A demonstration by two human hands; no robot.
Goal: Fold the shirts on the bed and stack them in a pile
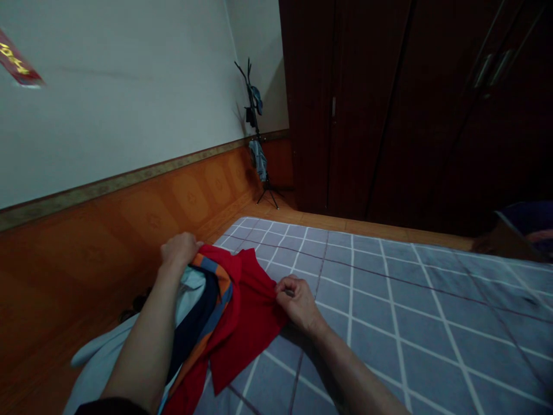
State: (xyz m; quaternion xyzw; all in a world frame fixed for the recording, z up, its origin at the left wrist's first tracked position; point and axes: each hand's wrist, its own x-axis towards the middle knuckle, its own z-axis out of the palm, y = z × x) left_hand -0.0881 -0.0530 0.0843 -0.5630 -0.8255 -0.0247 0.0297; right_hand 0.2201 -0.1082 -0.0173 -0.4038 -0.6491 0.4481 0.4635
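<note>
A red garment [257, 300] lies partly spread at the left side of the bed, with an orange and blue-grey band across it. My right hand [298, 301] pinches the red cloth at its right edge and pulls it into a point. At the garment's far left corner, my left hand [180, 249] is closed on the cloth, its fingertips mostly hidden. Navy cloth [194, 317] and pale blue cloth [101, 354] are bunched beneath and beside my left forearm. Whether these are separate garments I cannot tell.
A grey checked sheet [367, 288] covers the bed. Beyond it stand a dark wardrobe [354, 115] and a coat rack [254, 109] hung with caps and cloth. An orange-panelled wall [190, 196] runs along the left. A box [510, 230] sits at the far right.
</note>
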